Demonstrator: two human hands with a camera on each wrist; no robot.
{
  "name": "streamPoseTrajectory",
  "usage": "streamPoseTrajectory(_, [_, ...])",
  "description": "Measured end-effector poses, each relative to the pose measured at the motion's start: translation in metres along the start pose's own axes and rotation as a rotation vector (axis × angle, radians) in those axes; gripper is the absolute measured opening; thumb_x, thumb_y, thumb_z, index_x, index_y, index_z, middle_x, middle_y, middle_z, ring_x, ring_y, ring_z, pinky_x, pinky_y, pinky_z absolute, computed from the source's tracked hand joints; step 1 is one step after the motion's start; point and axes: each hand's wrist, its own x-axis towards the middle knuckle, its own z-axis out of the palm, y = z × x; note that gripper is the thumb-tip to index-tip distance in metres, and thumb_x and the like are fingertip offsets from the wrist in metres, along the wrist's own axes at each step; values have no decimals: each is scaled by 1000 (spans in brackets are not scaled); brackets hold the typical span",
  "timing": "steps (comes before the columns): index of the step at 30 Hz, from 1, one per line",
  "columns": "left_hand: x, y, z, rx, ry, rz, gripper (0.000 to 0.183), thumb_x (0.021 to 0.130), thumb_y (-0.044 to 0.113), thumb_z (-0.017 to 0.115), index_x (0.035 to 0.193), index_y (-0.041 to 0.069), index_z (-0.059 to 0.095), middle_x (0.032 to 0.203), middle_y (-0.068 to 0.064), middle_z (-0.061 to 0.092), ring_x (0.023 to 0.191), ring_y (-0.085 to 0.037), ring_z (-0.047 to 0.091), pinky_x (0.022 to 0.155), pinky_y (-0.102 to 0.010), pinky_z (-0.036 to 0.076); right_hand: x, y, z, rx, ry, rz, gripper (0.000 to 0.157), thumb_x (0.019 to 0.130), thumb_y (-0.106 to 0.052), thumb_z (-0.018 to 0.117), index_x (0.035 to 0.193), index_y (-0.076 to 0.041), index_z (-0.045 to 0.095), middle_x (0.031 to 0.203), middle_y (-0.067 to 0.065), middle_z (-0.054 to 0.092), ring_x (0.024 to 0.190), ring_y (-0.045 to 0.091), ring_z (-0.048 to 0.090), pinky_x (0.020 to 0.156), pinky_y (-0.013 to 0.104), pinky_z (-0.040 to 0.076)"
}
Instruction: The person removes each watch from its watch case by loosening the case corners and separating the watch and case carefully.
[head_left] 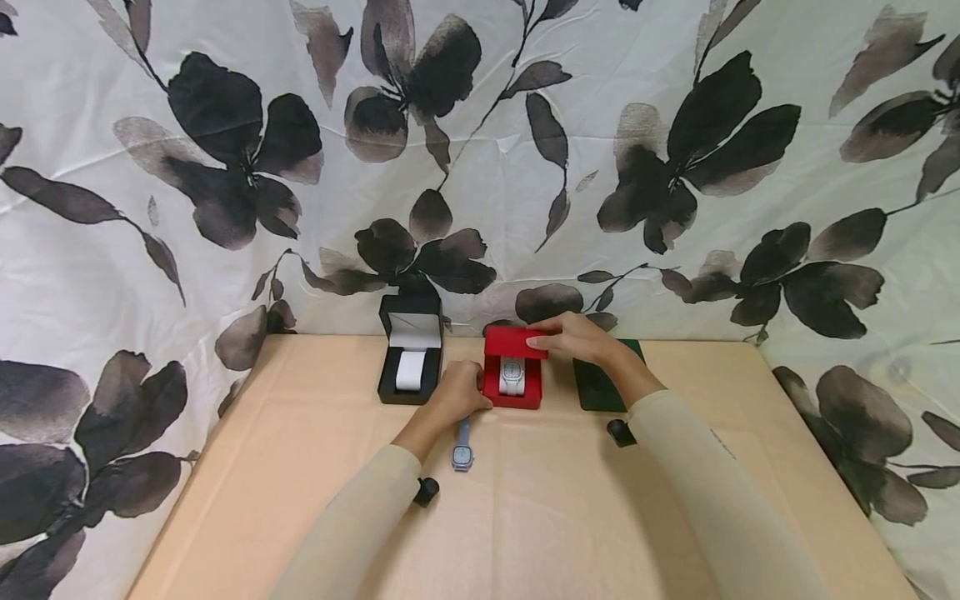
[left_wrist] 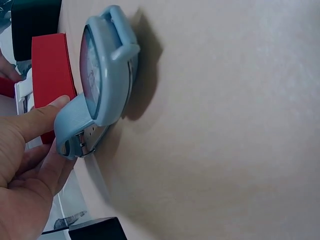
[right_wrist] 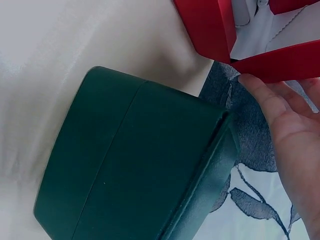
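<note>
A red watch box point(head_left: 513, 395) stands with its lid raised, and a white watch point(head_left: 512, 375) sits inside. My right hand point(head_left: 577, 337) grips the right end of the lid point(head_left: 506, 340), thumb on its near side. At the box's left side my left hand point(head_left: 456, 392) holds the front corner; in the left wrist view a thumb point(left_wrist: 60, 102) touches the red wall. A light-blue watch point(head_left: 462, 456) lies on the table just below the left hand, its strap point(left_wrist: 75, 117) partly in front of those fingers.
An open black watch box point(head_left: 388, 383) with a white cushion point(head_left: 410, 371) stands to the left. A dark green box point(head_left: 600, 387) stands right of the red one, under the right forearm. The table point(head_left: 510, 517) meets a floral cloth point(head_left: 525, 208) behind.
</note>
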Motion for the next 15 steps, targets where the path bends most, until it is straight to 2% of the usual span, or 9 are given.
streamPoseTrajectory(5, [0,0,0,8,-2,-10,30,72,7,94,92,-2,73,76,-5,66,68,-17,56,56,-25,47,0,-2,-2,26,-1,13,63,98,-48,60,146,-7,58,144,19,61,130,36,54,109,58,48])
streamPoseTrajectory(10, [0,0,0,20,4,-12,32,72,8,94,94,-2,73,79,-6,68,70,-17,57,59,-25,48,2,-4,-4,108,-3,50,62,100,-47,60,145,-5,58,141,18,64,128,34,58,108,51,52])
streamPoseTrajectory(15, [0,0,0,17,1,-17,33,72,8,94,96,-2,73,80,-5,69,71,-17,57,60,-25,49,3,-4,-4,132,4,55,62,102,-47,58,146,-3,57,138,17,65,124,32,59,107,49,53])
